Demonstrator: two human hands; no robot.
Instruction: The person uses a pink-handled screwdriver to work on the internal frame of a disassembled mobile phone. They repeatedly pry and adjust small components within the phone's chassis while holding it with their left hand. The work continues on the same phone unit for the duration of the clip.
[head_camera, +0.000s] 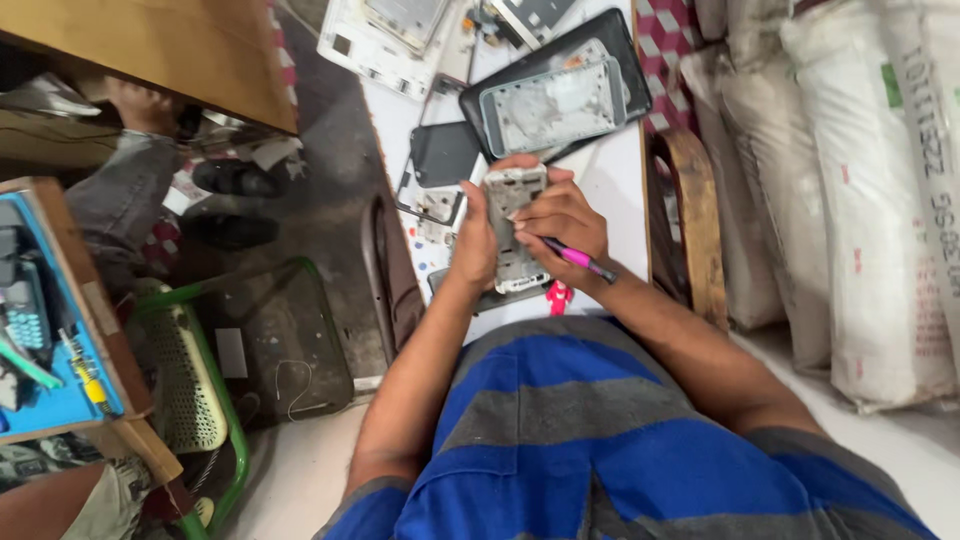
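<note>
So my bench is this narrow white tabletop (615, 185) running straight away from me, and it's pretty cluttered lol. Toward the far edge there's a black phone back shell (625, 50) with a silvery bare frame (553, 108) lying on it, plus a white phone housing (375, 45) hanging around the far left corner with some more loose phone parts (520, 15) next to it. Along the left edge sits a dark grey cover (443, 153) and a small see-through part (435, 228), and right at the near edge there's a little red-pink thing (559, 296) I can't make out.
</note>
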